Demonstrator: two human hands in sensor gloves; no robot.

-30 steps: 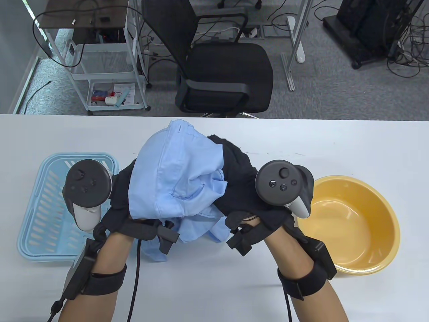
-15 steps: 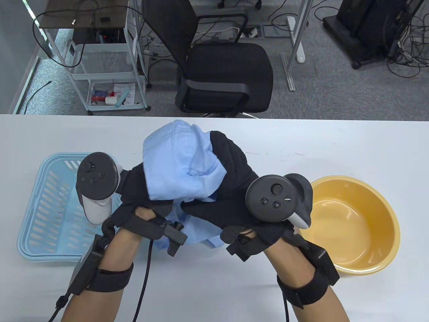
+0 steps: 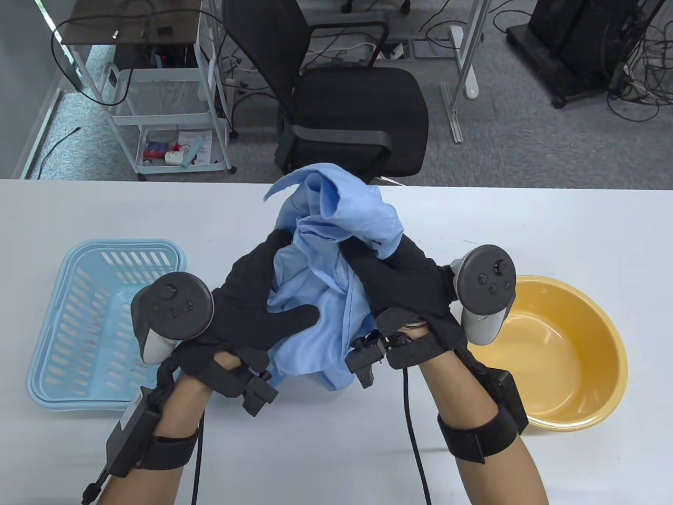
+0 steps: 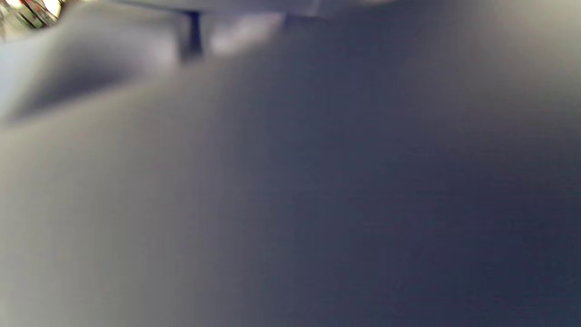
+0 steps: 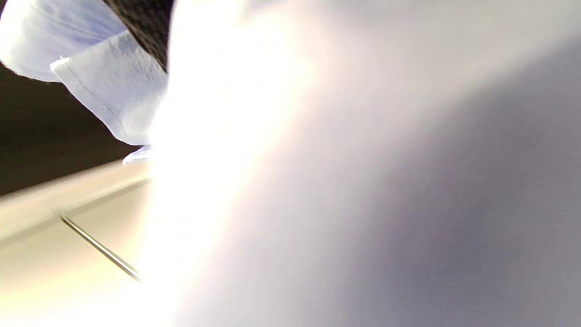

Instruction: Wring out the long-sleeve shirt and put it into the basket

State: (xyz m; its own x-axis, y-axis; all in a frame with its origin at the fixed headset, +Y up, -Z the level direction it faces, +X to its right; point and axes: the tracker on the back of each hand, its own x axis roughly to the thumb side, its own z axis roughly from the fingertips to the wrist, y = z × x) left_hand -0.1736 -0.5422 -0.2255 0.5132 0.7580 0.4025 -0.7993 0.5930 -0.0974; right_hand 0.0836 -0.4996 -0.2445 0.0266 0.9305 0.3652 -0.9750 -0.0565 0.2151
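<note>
A light blue long-sleeve shirt (image 3: pixel 336 221) is bunched up and held above the middle of the white table (image 3: pixel 526 221). My left hand (image 3: pixel 263 300) grips its lower left part, thumb lying across the cloth. My right hand (image 3: pixel 399 273) grips it on the right, with a twisted fold rising above both hands. A pale blue slotted basket (image 3: pixel 79 326) sits empty at the left. Blurred shirt cloth (image 4: pixel 290 181) fills the left wrist view. In the right wrist view a corner of the shirt (image 5: pixel 104 91) shows at top left.
A yellow plastic basin (image 3: pixel 557 352) stands on the table at the right, beside my right wrist. A black office chair (image 3: pixel 347 105) and a white cart (image 3: pixel 168 105) stand beyond the table's far edge.
Both hands have rotated on the shirt: the left tracker swung down and left, the right tracker up and right. The smooth bundle is now twisted, with a fold pushed up toward the far edge.
</note>
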